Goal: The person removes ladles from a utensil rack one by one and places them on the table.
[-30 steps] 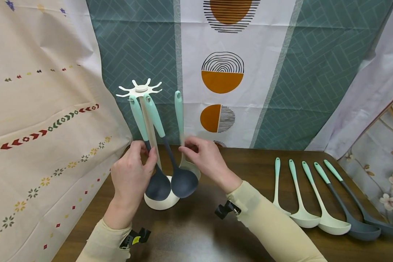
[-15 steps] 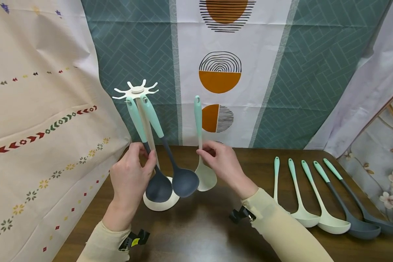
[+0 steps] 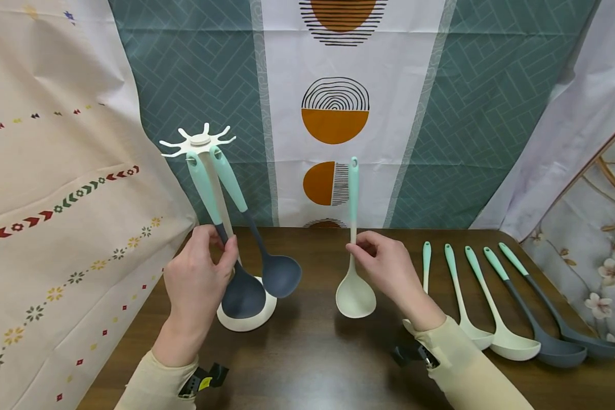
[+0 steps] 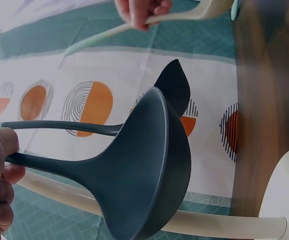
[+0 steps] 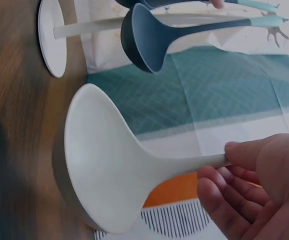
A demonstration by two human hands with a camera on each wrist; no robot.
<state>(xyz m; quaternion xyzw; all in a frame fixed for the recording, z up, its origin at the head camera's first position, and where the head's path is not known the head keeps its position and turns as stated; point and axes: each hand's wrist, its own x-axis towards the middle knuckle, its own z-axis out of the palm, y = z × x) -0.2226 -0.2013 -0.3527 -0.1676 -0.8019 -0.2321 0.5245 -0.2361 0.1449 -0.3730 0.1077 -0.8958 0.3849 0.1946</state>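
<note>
My right hand [image 3: 389, 267] pinches the stem of a cream ladle [image 3: 356, 296] with a mint handle, held upright above the table, apart from the stand. In the right wrist view the thumb and fingers grip that ladle's stem just above its bowl [image 5: 104, 160]. My left hand [image 3: 197, 279] pinches the dark stem of a grey ladle [image 3: 243, 293], whose mint handle's top is at an arm of the white rotating stand [image 3: 200, 142]. A second grey ladle [image 3: 282, 276] hangs from the stand to its right, untouched by either hand.
On the right of the wooden table [image 3: 307, 364] lies a row of several ladles, cream ones [image 3: 515, 346] and grey ones [image 3: 561, 350], handles pointing to the back. The stand's round white base [image 3: 246, 324] is beneath the hanging ladles. Patterned cloth [image 3: 333, 188] closes off the back.
My right hand has carried the cream ladle to the right, away from the stand and out from behind the second grey ladle. The left hand keeps its pinch on the first grey ladle.
</note>
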